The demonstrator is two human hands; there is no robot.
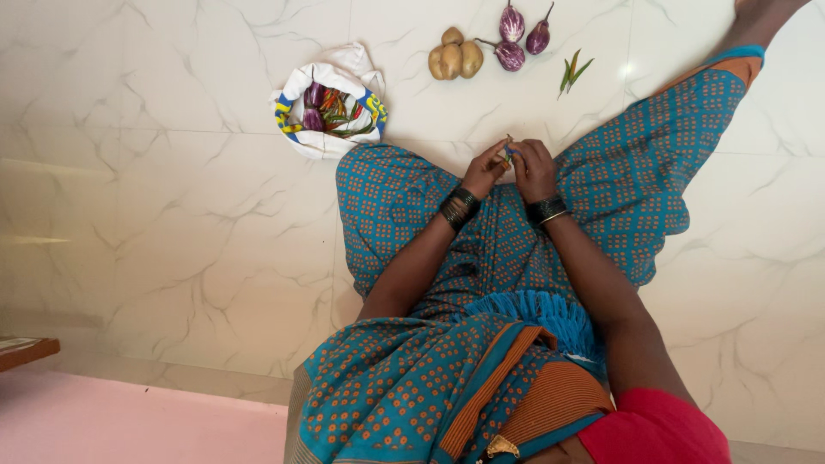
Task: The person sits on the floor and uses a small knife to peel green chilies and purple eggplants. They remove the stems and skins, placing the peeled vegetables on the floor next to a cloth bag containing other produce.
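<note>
I sit on a white marble floor (172,215) in a teal dotted garment. My left hand (485,169) and my right hand (534,170) meet just past my lap, both pinching a small green thing (509,155), probably a chilli, too small to tell. Black bangles circle both wrists. A white cloth bag (331,96) lies open to the left, holding purple brinjals and red and green chillies.
On the floor ahead lie three potatoes (455,58), three purple brinjals (518,36) and a few green chillies (573,72). A wooden edge (26,350) shows at the far left. A pink strip (129,425) runs along the bottom left.
</note>
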